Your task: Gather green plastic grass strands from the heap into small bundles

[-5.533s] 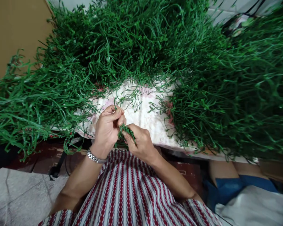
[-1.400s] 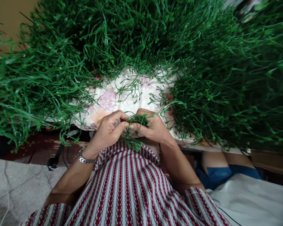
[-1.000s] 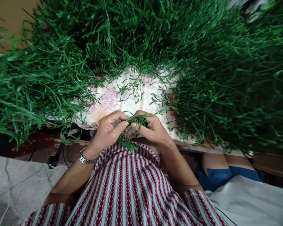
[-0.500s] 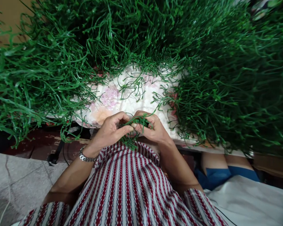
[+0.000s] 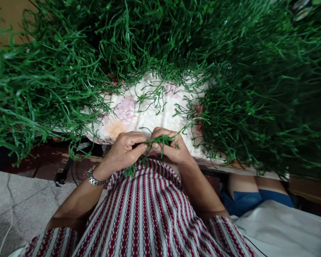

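Observation:
A small bundle of thin green strands (image 5: 164,139) is pinched between my two hands, close in front of my striped shirt. My left hand (image 5: 130,148), with a metal watch on the wrist, grips its left part with thumb and fingers. Strand ends hang below that hand. My right hand (image 5: 172,146) holds the other part, and green pieces stick out over its fingers. The thumbs are close together; the fingertips behind the strands are partly hidden.
Large heaps of green plastic-like strands lie at the left (image 5: 42,89), the back and the right (image 5: 256,107) on a floral cloth (image 5: 149,117). Loose strands lie mid-cloth. Another person's legs (image 5: 243,184) show under the table at right.
My left hand has shifted slightly left and down, its fingers more closed. The hanging strand ends have moved left, and a strand now extends up and right from my right hand.

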`<state>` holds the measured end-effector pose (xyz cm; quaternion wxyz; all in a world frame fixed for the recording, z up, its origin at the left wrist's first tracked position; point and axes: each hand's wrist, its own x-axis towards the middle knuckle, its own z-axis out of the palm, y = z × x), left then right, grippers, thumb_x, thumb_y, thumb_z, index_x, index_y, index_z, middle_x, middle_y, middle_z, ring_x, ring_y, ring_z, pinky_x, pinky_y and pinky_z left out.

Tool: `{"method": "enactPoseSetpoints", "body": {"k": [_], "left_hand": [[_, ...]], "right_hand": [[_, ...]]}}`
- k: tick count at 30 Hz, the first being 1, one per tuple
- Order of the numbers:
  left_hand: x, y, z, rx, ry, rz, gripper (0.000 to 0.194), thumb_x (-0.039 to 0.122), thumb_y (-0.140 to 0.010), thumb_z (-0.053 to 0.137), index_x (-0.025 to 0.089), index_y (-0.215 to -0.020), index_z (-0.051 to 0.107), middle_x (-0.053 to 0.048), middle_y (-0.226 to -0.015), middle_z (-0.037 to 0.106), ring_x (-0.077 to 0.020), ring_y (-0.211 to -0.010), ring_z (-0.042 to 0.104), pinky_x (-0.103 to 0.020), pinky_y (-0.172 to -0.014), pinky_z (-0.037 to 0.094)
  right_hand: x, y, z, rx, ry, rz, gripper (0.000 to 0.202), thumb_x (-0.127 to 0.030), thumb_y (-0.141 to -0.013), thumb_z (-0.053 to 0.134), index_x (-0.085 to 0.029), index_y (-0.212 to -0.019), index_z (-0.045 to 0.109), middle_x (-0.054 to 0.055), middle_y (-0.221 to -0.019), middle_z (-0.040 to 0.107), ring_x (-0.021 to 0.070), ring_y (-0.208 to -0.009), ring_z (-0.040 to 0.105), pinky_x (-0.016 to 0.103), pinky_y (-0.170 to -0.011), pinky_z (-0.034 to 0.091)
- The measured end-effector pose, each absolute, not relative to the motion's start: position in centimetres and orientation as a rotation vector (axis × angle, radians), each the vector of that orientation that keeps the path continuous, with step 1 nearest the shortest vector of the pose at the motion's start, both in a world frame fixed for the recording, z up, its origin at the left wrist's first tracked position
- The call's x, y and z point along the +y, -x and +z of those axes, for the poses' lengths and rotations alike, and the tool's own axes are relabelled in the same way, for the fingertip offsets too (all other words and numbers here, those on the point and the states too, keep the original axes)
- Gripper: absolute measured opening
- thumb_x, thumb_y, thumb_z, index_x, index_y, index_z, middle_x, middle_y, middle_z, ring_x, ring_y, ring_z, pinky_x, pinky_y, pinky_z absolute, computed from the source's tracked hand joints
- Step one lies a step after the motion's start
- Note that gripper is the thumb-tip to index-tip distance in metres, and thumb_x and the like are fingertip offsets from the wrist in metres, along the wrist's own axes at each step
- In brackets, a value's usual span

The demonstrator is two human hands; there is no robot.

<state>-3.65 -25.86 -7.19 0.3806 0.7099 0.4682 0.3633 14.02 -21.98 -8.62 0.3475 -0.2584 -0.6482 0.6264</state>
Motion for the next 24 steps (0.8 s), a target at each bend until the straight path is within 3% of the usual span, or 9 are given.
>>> {"method": "enactPoseSetpoints", "body": {"k": [5,10,14,20,24], "left_hand": [[-25.8,4.0,-7.3,1.23,-1.963,0.914,0.019,0.012,-0.08,0.048,0.017,-0.088,0.066,-0.003,-0.083,0.069,-0.0135,-0.074,0.061,-0.025,-0.069,0.045],[-26.1,4.6,-6.3,1.103,-2.241,0.85,0.016,0.017,-0.085,0.048,0.015,-0.079,0.063,-0.001,-0.067,0.063,-0.0116,-0.06,0.053,-0.025,-0.059,0.038],[-27.1,5.2,-4.6,1.059,-2.352,0.773,0.017,0.009,-0.08,0.046,0.015,-0.073,0.06,-0.001,-0.061,0.058,-0.013,-0.058,0.048,-0.027,-0.057,0.036],[-28.7,7.5,-2.6,0.949,-2.529,0.516,0.016,0.01,-0.075,0.044,0.017,-0.074,0.058,-0.001,-0.057,0.05,-0.0146,-0.055,0.043,-0.031,-0.057,0.036],[-28.3,9.6,-2.1,1.009,-2.399,0.795,0.017,0.009,-0.078,0.047,0.02,-0.085,0.058,0.002,-0.062,0.056,-0.0122,-0.056,0.048,-0.027,-0.056,0.039]], "right_hand": [[-22.0,-14.4,-7.8,-1.847,0.762,1.675,0.019,-0.029,-0.083,0.056,-0.014,-0.072,0.051,-0.003,-0.063,0.045,0.007,-0.057,0.04,0.02,-0.053,0.033],[-22.5,-14.9,-6.3,-2.129,0.744,1.327,0.011,-0.023,-0.085,0.05,-0.015,-0.078,0.05,-0.001,-0.068,0.05,0.008,-0.061,0.044,0.02,-0.057,0.035],[-23.4,-15.4,-5.2,-2.342,0.584,1.117,0.008,-0.017,-0.084,0.044,-0.014,-0.086,0.051,0.002,-0.074,0.054,0.0096,-0.065,0.048,0.021,-0.059,0.038],[-24.7,-16.7,-3.5,-2.674,0.491,0.868,0.013,-0.012,-0.08,0.038,-0.017,-0.079,0.05,0.002,-0.068,0.054,0.0117,-0.061,0.046,0.025,-0.056,0.038],[-24.6,-18.7,-2.9,-2.485,0.493,0.869,0.021,-0.013,-0.083,0.033,-0.018,-0.086,0.054,0.003,-0.069,0.059,0.0131,-0.067,0.054,0.027,-0.065,0.044]]}}
